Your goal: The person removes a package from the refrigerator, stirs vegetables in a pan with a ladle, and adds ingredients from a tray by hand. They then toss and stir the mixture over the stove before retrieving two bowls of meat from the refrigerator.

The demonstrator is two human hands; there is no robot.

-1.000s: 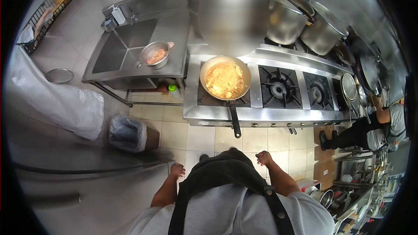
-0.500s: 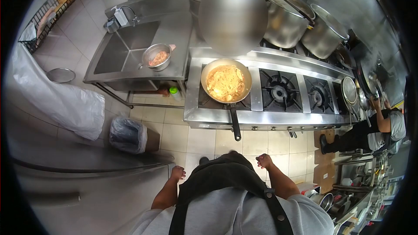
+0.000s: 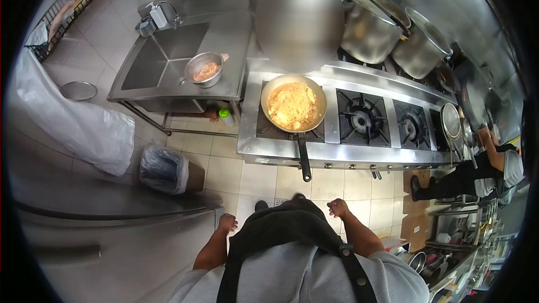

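Note:
My left hand (image 3: 227, 223) hangs beside the dark apron, near the metal cabinet edge, its fingers curled; whether it holds anything is too small to make out. On the other side of the apron is my right hand (image 3: 338, 208), fingers loosely bent and partly apart, with nothing visible in it. Neither hand touches the pan. A frying pan (image 3: 265, 106) with yellowish, egg-like food (image 3: 292, 106) rests on the left front burner. Its black handle (image 3: 304, 160) points toward me.
A metal bowl (image 3: 213, 82) of pinkish food stands beside the sink (image 3: 137, 73). Large pots (image 3: 368, 36) are behind the stove. A lined bin (image 3: 164, 169) stands at lower left. A co-worker (image 3: 494, 163) is at the far right.
The whole view has shifted slightly. Both hands remain low at my sides, and the pan stays on its burner. The co-worker's arms have moved a little.

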